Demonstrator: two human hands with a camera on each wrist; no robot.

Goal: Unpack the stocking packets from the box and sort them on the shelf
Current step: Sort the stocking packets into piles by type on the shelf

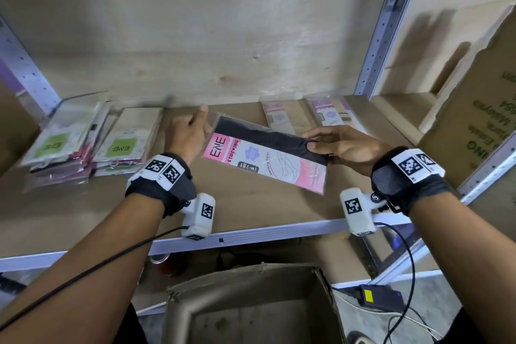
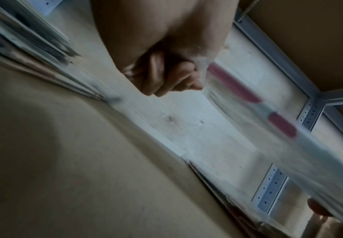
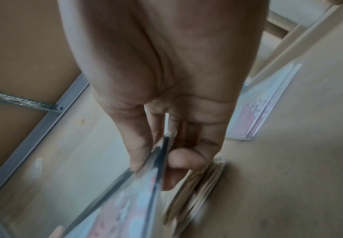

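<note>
A stocking packet [image 1: 265, 159] with a pink ENE label and a black stocking inside is held tilted just above the wooden shelf [image 1: 251, 212]. My left hand [image 1: 195, 131] grips its far left corner; in the left wrist view the curled fingers [image 2: 166, 75] pinch the blurred clear wrapper [image 2: 248, 96]. My right hand [image 1: 337, 145] pinches the right end between thumb and fingers [image 3: 142, 145], the packet [image 3: 158, 169] seen edge-on there. The open cardboard box [image 1: 251, 307] stands below the shelf; its inside looks dark.
Two stacks of green-label packets [image 1: 58, 145] [image 1: 125, 142] lie at the shelf's left. Beige and pink packets [image 1: 282, 117] [image 1: 329, 112] lie at the back right. A large cardboard box [image 1: 474, 109] stands past the metal upright [image 1: 377, 45]. Cables and a charger [image 1: 382, 299] lie on the floor.
</note>
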